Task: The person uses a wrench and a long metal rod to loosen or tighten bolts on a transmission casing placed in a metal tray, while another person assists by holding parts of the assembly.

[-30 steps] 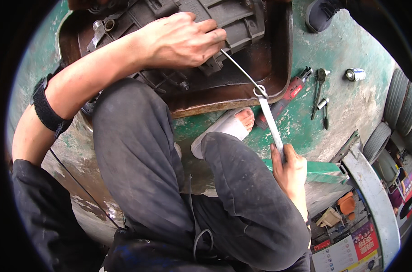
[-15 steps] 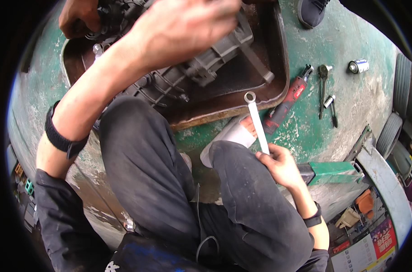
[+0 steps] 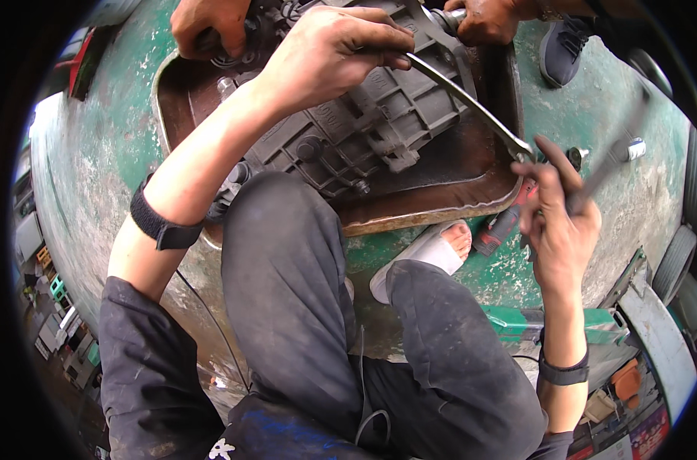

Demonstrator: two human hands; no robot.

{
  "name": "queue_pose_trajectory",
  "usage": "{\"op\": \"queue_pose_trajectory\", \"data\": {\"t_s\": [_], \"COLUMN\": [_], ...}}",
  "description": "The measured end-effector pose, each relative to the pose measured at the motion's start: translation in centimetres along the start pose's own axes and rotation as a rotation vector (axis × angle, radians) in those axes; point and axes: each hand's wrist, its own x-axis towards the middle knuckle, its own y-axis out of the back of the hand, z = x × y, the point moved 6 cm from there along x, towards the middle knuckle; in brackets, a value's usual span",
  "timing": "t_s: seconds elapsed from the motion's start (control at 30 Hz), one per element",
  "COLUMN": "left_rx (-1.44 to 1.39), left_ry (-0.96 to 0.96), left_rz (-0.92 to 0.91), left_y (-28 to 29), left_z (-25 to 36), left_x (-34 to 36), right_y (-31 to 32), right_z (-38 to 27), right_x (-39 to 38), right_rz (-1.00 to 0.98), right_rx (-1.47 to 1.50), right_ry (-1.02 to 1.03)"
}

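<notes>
the floor (image 3: 639, 199) is showing worn green paint, with bare grey patches spreading toward the right. dark tires (image 3: 676, 264) are lining the right edge of the area, and a curved grey metal panel (image 3: 659, 330) is standing below them. a green metal beam (image 3: 505, 320) is extending behind the right forearm. mixed clutter (image 3: 61, 337) is filling the far left, its items being too small to identify.

a brown metal tray (image 3: 432, 217) is resting on the floor, its rim showing wear. inside it, a ribbed grey gearbox housing (image 3: 329, 126) is lying at a slant, filling most of the tray and leaving the lower right part of the base showing. a co-worker's hands are touching its far side, one at the upper left (image 3: 210, 27) and one at the upper right (image 3: 492, 21).

the left hand (image 3: 337, 57) is gripping one end of a long steel bar (image 3: 471, 103), fingers closing narrowly. the bar is slanting above the housing and tray, its other end reaching the right hand (image 3: 559, 230); contact there is remaining unclear. the right hand is holding a long grey tool (image 3: 620, 142), blurring at its outline, with some fingers lifting apart. a red and black power tool (image 3: 498, 228) is lying just beside the tray, near a sandalled foot (image 3: 432, 253).
</notes>
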Motion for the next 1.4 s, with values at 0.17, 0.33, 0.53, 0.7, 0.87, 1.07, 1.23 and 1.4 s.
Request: {"op": "queue_pose_trajectory", "data": {"t_s": [0.17,0.33,0.53,0.7,0.87,1.07,1.23,1.4], "left_rx": [-0.110,-0.167,-0.256,-0.270,-0.036,0.117,0.154,0.192], "left_ry": [0.249,0.345,0.398,0.444,0.203,0.109,0.103,0.031], "left_rz": [-0.027,-0.075,-0.125,-0.142,-0.251,-0.176,-0.030,0.136], "left_y": [0.9,-0.7,0.2,1.0,0.7,-0.6,-1.2,-1.5], "left_z": [-4.0,-5.6,-5.4,-5.2,-4.6,-4.1,-3.7,-3.6], "left_x": [-1.4,-2.8,-2.9,-3.7,-4.3,-5.5,-5.7,-5.7], "right_y": [-4.0,-5.7,-9.8,-11.6,-11.2,-10.9,-10.4,-10.5], "right_z": [-4.0,-5.4,-9.6,-11.7,-10.6,-9.6,-9.5,-10.0], "right_x": [3.8,6.0,5.9,4.2,5.3,5.8,5.5,5.4], "right_rz": [-0.043,-0.020,-0.190,-0.202,-0.276,-0.301,-0.326,-0.309], "right_rx": [-0.670,-0.314,-0.620,-0.567,-0.656,-0.758,-0.899,-1.003], "right_ry": [0.284,0.184,0.385,0.431,0.205,0.264,0.285,0.344]}}
